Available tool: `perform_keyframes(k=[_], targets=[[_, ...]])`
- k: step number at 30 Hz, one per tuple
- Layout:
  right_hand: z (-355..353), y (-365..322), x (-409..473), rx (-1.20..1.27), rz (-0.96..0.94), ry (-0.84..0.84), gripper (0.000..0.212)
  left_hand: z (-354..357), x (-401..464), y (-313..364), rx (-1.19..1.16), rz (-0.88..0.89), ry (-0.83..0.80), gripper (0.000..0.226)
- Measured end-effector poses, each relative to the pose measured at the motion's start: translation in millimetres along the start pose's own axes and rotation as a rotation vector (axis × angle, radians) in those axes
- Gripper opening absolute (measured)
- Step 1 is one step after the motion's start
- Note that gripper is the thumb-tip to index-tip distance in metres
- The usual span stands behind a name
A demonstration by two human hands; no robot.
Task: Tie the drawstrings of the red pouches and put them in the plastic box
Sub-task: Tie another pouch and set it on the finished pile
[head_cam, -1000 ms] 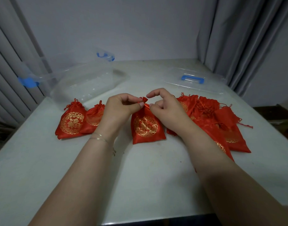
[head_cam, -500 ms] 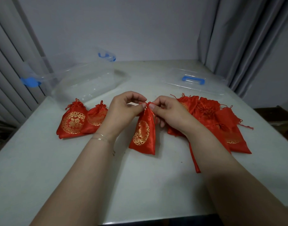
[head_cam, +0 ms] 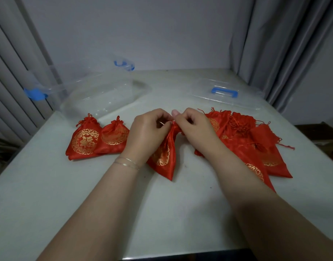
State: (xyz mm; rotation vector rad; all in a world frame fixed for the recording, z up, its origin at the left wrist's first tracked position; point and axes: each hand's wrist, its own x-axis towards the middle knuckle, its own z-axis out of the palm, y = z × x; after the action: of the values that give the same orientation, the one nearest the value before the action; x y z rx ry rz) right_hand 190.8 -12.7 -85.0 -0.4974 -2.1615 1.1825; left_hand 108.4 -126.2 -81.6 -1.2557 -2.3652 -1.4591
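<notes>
Left hand [head_cam: 146,132]: pinches neck of pouch [head_cam: 164,157]
Right hand [head_cam: 195,129]: pinches same neck
Box [head_cam: 98,97]: behind, apart

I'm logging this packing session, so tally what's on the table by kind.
Red pouches already cinched, left pair: 2
Red pouch in the hands: 1
Red pouches piled on the right: overlapping, cannot count
Clear plastic box: 1
Clear lid with blue handle: 1
Total: 5, plus the pile
</notes>
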Motion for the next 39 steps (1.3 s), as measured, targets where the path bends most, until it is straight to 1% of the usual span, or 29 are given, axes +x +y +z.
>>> perform_keyframes(k=[2,3,5,7,11,14,17,19,22,26,28,33,37,39], targets=[[-3.0,0.2,1.8,0.037,0.063,0.004,0.033,1.2,0.4,0.4,0.042,0.096,0.017,0.005],[-4.4,0.5,2.1,0.117,0.105,-0.011,0.026,1.5,1.0,-0.3,0.054,0.137,0.031,0.005],[-6.2,1.7,2.8,0.306,0.178,-0.095,0.007,1.2,2.1,-2.7,0.082,0.211,0.056,0.006],[-7.8,4.1,3.1,0.376,0.21,-0.179,0.014,0.9,1.7,-4.4,0.124,0.273,0.06,0.007],[-15.3,5.1,3.7,0.334,0.251,-0.249,0.016,2.4,1.7,-6.2,0.196,0.334,0.042,0.008],[-17.0,3.7,3.2,0.303,0.256,-0.212,0.011,3.4,2.2,-6.1,0.254,0.348,0.043,0.011],[-14.3,-0.5,1.2,0.235,0.212,-0.154,0.009,2.7,2.6,-6.6,0.303,0.357,0.05,0.01],[-11.3,-1.9,0.2,0.166,0.173,-0.107,0.006,2.2,3.5,-7.6,0.346,0.341,0.052,0.01],[-7.2,-1.1,-0.3,0.027,0.088,-0.014,0.009,2.7,3.3,-7.5,0.387,0.294,0.026,0.011],[-8.8,1.9,0.8,-0.107,0.037,0.052,0.003,1.8,1.5,-5.9,0.301,0.258,-0.072,0.01],[-9.6,2.8,1.5,-0.163,0.03,0.048,0.0,0.4,1.4,-4.5,0.241,0.232,-0.14,0.01],[-10.2,0.3,2.4,-0.352,-0.051,0.017,0.007,-6.8,1.4,1.5,0.063,0.102,-0.267,0.012],[-8.3,-1.8,4.1,-0.47,-0.105,0.044,0.008,-9.4,1.7,2.5,-0.007,0.044,-0.295,0.014],[-7.3,-0.7,3.7,-0.48,-0.121,0.051,0.008,-8.6,1.2,2.3,-0.01,0.035,-0.282,0.014]])
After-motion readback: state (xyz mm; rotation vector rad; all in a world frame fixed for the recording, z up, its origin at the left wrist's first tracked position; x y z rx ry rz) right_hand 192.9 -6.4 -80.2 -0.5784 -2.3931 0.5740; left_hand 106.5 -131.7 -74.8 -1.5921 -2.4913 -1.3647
